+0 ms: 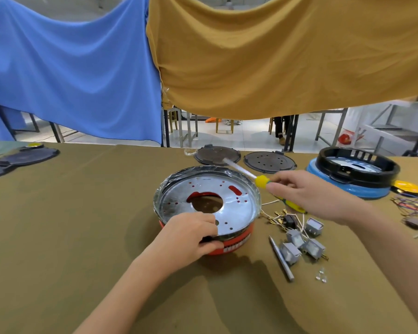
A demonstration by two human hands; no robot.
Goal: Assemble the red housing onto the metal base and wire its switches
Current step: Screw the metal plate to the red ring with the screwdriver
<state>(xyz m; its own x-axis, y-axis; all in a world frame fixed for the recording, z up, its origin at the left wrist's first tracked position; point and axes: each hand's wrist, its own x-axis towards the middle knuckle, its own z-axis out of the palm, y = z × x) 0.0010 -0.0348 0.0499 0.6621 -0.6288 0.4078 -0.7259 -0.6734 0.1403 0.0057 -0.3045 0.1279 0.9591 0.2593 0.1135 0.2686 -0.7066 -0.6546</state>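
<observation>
Looks like the fastening step: left hand (191,233) grips the red housing (234,242) under the metal base (210,201), right hand (309,196) holds the yellow screwdriver (263,180), which next needs its tip lined up with a base hole

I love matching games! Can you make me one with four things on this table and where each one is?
Things:
1. yellow-handled screwdriver
2. red housing
3. grey switches
4. blue housing

Places:
A. far right of the table, under a black ring
B. gripped at its near rim by the left hand
C. loose on the cloth, right of the red housing
D. held in the right hand

Pairs: 1-D, 2-B, 3-C, 4-A
</observation>
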